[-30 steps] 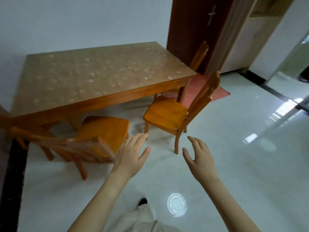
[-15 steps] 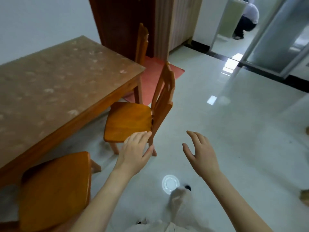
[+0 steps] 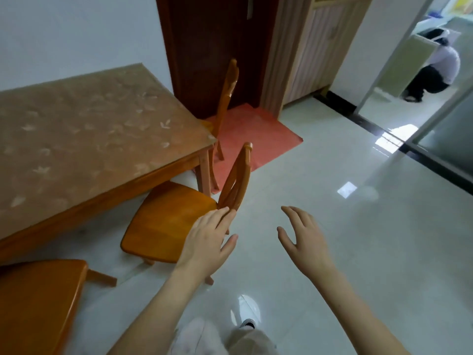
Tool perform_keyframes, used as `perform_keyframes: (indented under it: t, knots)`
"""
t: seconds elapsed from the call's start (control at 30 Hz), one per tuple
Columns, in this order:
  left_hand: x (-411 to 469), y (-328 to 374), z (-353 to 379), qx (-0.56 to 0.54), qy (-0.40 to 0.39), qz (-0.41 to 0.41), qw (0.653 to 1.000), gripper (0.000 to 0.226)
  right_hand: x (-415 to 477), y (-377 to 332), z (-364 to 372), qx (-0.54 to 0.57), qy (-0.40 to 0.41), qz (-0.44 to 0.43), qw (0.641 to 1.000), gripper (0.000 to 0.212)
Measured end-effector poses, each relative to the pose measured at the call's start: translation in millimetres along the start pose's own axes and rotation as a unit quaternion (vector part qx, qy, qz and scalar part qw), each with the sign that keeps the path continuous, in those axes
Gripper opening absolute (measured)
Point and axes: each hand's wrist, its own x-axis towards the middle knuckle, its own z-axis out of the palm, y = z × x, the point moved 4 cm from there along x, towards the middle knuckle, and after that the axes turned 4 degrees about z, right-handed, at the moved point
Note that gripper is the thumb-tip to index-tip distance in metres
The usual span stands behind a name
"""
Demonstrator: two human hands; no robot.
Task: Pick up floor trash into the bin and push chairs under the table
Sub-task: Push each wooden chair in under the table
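An orange wooden chair (image 3: 169, 219) stands pulled out from the long side of the wooden table (image 3: 84, 139), its backrest toward me. My left hand (image 3: 207, 242) is open, fingers apart, over the chair's rear edge just below the backrest; whether it touches the wood I cannot tell. My right hand (image 3: 304, 239) hovers open over the floor to the right of the chair, holding nothing. A second chair's seat (image 3: 38, 303) shows at the lower left. A third chair (image 3: 225, 103) stands at the table's far end. No trash or bin is in view.
A red mat (image 3: 256, 134) lies before a dark wooden door (image 3: 217, 47). A pale cabinet (image 3: 312, 52) stands to its right. A person crouches in the far room (image 3: 432, 70) beyond a glass sliding door. Glossy white tile floor (image 3: 345, 239) spreads to the right.
The view has swung right and then back a little, nearer the pulled-out chair. My left hand has come up to that chair's backrest base. Both hands stay open.
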Motion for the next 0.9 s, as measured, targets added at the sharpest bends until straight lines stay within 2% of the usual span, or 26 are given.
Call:
perform_keyframes:
  t: [0.17,0.27,0.43,0.53,0.63,0.73,0.8,0.9]
  knots:
    - [49,-16,16,-0.003,0.013,-0.07,0.997,0.052,82,16,21,0.015,-0.054,-0.071,0.996,0.048]
    - [75,-33,34,-0.032,-0.011,-0.124,0.992,0.057,126,19,41,0.015,-0.08,-0.121,0.989,0.048]
    - [113,-50,65,-0.053,-0.041,-0.161,0.985,0.058,189,19,69,-0.003,-0.162,-0.205,0.965,0.052]
    - [123,-51,82,-0.071,-0.06,-0.172,0.981,0.06,222,16,88,-0.034,-0.204,-0.295,0.933,0.058]
    - [125,-45,93,-0.094,-0.05,-0.182,0.978,0.056,249,14,110,-0.072,-0.266,-0.349,0.896,0.063]
    - [125,-40,103,-0.086,-0.021,-0.206,0.975,0.051,273,16,131,-0.081,-0.33,-0.393,0.855,0.065]
    - [121,-34,115,-0.053,-0.002,-0.239,0.97,0.048,286,16,138,-0.085,-0.344,-0.438,0.826,0.065]
    - [112,-19,132,-0.003,0.074,-0.304,0.95,0.039,300,21,143,-0.095,-0.345,-0.498,0.79,0.064]
